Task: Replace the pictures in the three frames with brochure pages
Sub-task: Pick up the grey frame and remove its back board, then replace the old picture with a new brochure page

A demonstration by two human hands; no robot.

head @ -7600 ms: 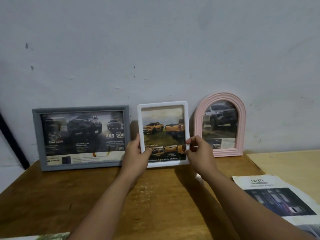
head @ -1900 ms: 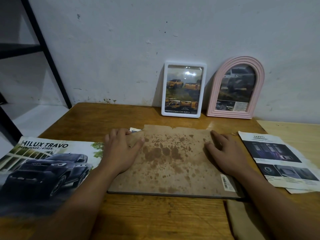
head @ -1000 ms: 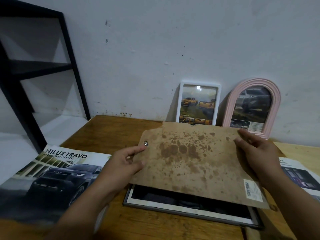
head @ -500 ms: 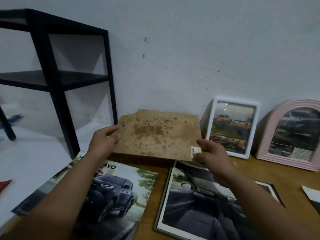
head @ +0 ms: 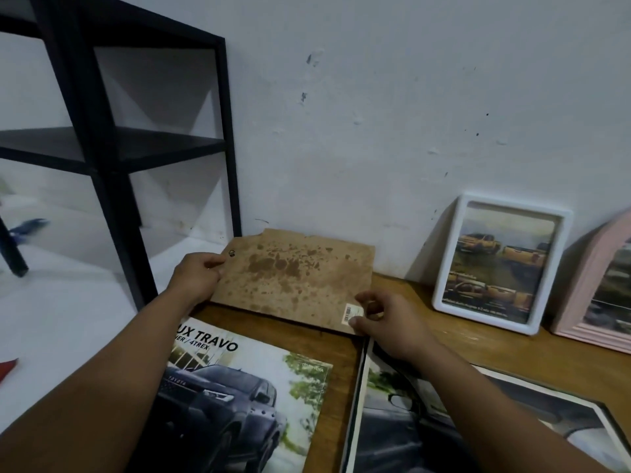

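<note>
A stained brown backing board [head: 290, 278] lies low over the far left corner of the wooden table [head: 478, 339]. My left hand [head: 196, 276] grips its left edge. My right hand [head: 389, 322] pinches its near right corner by the barcode sticker. The grey frame [head: 356, 387] lies face down and open at the lower right, with a car-interior page [head: 444, 421] showing in it. A white frame [head: 500, 262] with pickup pictures and a pink arched frame [head: 594, 285] lean on the wall. A Hilux Travo brochure [head: 246, 397] lies at the lower left.
A black metal shelf unit [head: 112, 131] stands left of the table against the white wall. White floor lies beyond the table's left edge, with a blue object [head: 29, 225] on it.
The backing board was lifted off the face-down grey frame and carried left and back; it is now lower, close to the table's far left corner. The view has turned left.
</note>
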